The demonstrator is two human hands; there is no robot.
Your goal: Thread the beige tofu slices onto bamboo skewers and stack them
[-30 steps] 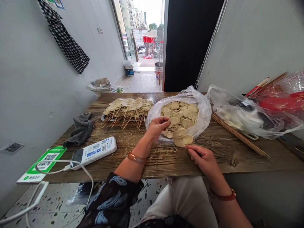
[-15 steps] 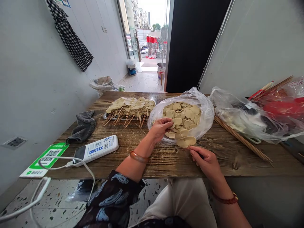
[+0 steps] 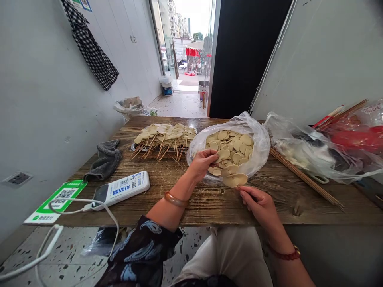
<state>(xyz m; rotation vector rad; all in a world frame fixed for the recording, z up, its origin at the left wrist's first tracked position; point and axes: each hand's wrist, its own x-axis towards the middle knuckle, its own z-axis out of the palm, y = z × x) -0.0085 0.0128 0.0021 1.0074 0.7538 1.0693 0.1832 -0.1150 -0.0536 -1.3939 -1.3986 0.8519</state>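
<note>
My left hand pinches a thin, round, pale-beige slice between thumb and fingers at the near rim of a clear plastic bag. Many loose slices of the same kind fill the bag. Lower and to the right, my right hand is closed on the end of a skewer, of which only a short bit shows. Threaded on that skewer are beige slices, just in front of the bag. Finished-looking skewers of slices lie piled on a metal tray left of the bag, sticks toward me.
A bundle of bare skewers lies on the wooden table at right, beside a plastic bag of goods. At left are a grey cloth, a white power bank with a cable, and a green QR card.
Both hands keep almost the same pose, with the slice and the skewer still held. The whole view has shifted very slightly.
</note>
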